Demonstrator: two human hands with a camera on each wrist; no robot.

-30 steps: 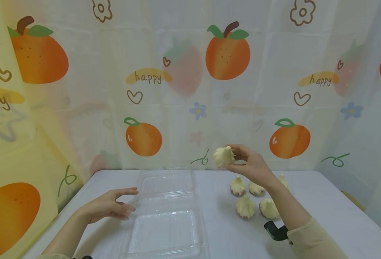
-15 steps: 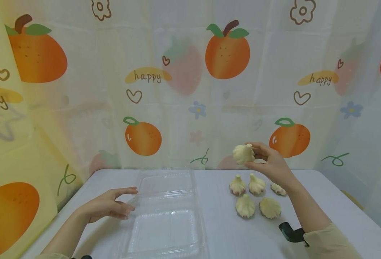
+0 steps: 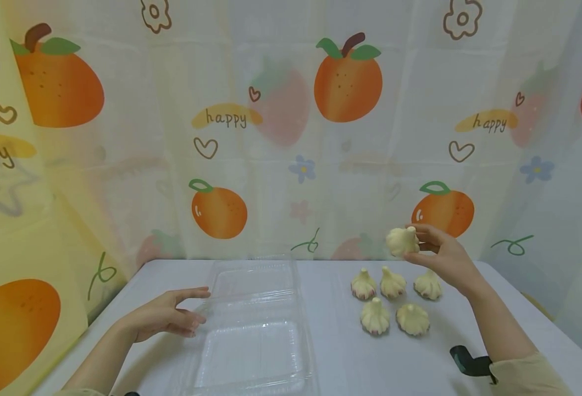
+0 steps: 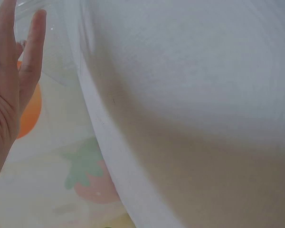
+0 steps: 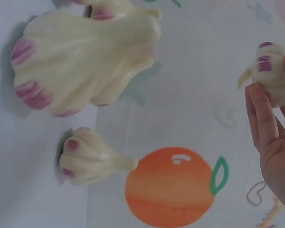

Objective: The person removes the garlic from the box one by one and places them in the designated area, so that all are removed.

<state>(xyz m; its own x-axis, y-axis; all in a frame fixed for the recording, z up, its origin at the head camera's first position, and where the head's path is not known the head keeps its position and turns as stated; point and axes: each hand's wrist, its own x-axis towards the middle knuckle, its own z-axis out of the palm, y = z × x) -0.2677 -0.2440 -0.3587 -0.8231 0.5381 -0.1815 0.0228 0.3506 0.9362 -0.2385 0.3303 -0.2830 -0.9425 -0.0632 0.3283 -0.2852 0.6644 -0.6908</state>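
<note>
Between the fingers and thumb of my right hand [image 3: 446, 256] is a garlic bulb [image 3: 402, 242], raised above the back of the table. Purple streaks show on this bulb in the right wrist view, where the right hand [image 5: 270, 128] appears at the right edge. Below it on the table stand several more garlic bulbs [image 3: 375, 316] in two loose rows. On the left, my left hand [image 3: 164, 314] has its fingers extended at the left side of a clear plastic clamshell box [image 3: 303, 330], which lies with its lid unfolded. Whether those fingertips touch the box I cannot tell.
A white table [image 3: 342, 363] carries the box and the bulbs. Directly behind it hangs a curtain [image 3: 281, 192] printed with oranges, and a yellowish curtain panel [image 3: 23, 247] borders the left side.
My right hand has moved to the right with the held garlic bulb, uncovering the bulbs at the right of the group. My left hand stays in place beside the box.
</note>
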